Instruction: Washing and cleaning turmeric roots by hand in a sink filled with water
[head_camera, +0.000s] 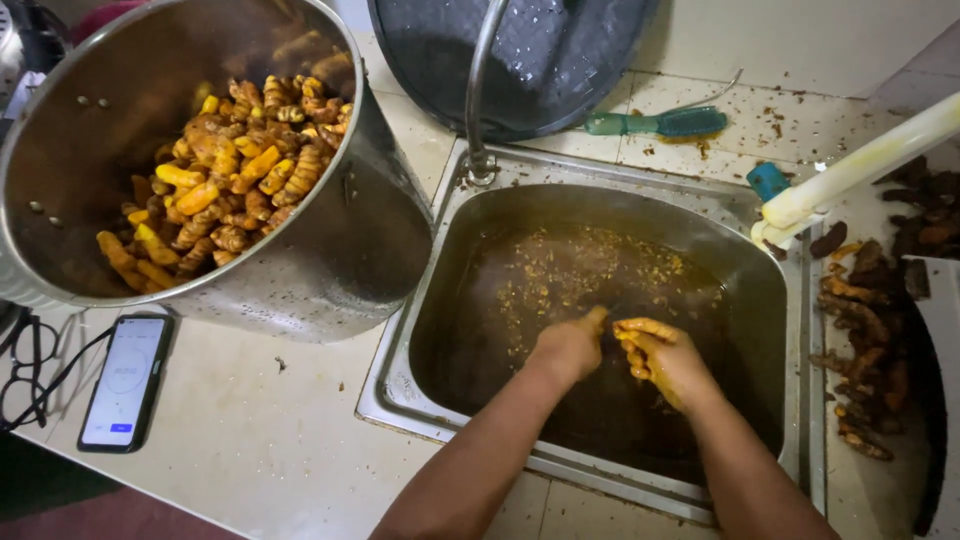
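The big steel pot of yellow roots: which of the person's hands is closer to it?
Left. The left hand is in the sink, on the side toward the steel pot. The right hand is just beyond it, farther from the pot.

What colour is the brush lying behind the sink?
Teal green; the brush shows clearly in the head view.

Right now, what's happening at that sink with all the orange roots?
A person has both hands in a steel sink of murky brown water with floating bits. The left hand and right hand, stained yellow-orange, meet in the middle, seemingly rubbing something small; what it is cannot be made out. A big tilted steel pot to the left holds cleaned orange turmeric-like roots. Darker, dirty roots lie on the counter to the right.
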